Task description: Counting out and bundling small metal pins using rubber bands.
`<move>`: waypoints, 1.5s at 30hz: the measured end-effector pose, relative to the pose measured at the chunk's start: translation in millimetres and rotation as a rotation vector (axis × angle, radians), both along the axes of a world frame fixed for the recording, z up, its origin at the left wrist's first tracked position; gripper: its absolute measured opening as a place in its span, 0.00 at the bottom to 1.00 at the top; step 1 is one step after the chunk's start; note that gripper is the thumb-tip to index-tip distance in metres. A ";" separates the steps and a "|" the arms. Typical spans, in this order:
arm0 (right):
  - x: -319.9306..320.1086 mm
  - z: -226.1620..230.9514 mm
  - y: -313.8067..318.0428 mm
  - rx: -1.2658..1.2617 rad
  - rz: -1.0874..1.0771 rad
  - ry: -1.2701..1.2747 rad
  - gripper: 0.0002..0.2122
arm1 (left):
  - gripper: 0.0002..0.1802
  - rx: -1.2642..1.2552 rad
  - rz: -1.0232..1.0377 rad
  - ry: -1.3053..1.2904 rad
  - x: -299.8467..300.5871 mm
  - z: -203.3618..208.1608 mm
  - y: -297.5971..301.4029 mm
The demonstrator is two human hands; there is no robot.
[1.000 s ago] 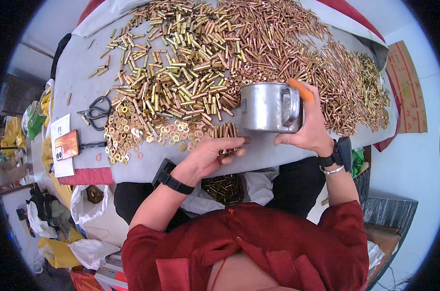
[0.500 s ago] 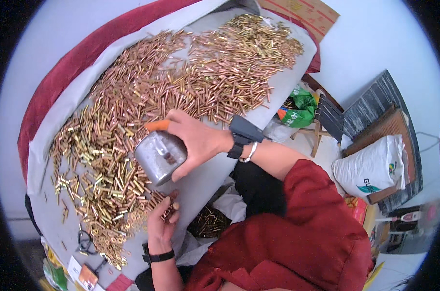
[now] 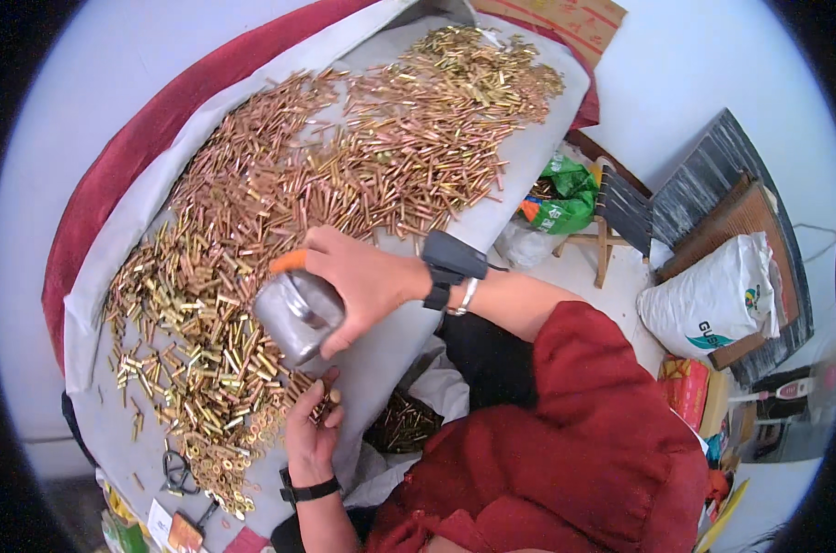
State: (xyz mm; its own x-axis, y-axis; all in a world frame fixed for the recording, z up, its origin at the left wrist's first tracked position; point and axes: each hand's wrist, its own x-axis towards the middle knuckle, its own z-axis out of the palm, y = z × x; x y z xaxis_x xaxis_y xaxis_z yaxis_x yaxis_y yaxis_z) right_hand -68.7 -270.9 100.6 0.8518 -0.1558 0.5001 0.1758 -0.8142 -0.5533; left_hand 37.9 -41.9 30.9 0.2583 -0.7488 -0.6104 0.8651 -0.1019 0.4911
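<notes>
Over the last second the view has swung toward the wearer's right, so the left end of the desk (image 3: 381,336) has slipped toward the lower edge and a white sack (image 3: 703,304) has come in at the right; since half a second ago little else has shifted. The right hand (image 3: 367,276), an orange finger cot (image 3: 287,262) on one finger, clasps a metal mug (image 3: 282,327) between fingers and thumb, its handle now turned more toward the camera; whether anything lies inside cannot be seen. The left hand (image 3: 309,433) is curled, its fingers seeming to pinch a small bunch of metal sleeves (image 3: 300,380) just beside the mug, over the desk's near edge. For the work in hand, this suggests a continued hold: mug and bunch remain close together, each in its own hand, near the loose sleeves (image 3: 206,355) and the heap of flat washers (image 3: 220,484).
</notes>
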 end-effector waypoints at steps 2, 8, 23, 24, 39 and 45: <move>-3.9 1.1 -1.1 -0.025 -0.031 0.029 0.47 | 0.16 0.005 -0.019 -0.018 1.7 0.0 -4.5; -27.9 14.9 11.7 0.042 -0.126 0.179 0.43 | 0.13 -0.057 -0.033 -0.013 -4.7 4.6 -9.8; -67.4 -16.7 64.1 -0.024 -0.170 0.063 0.37 | 0.05 -0.130 -0.142 0.024 0.5 -4.4 2.8; -68.3 -17.8 64.5 -0.031 -0.157 0.068 0.36 | 0.05 -0.130 -0.140 0.023 0.7 -5.0 3.7; -4.8 3.9 11.9 0.204 -0.165 0.013 0.31 | 0.14 -0.006 -0.210 -0.052 2.8 6.8 -0.8; -41.5 2.9 57.7 0.022 -0.155 0.030 0.31 | 0.10 0.004 -0.208 -0.041 1.8 5.5 1.9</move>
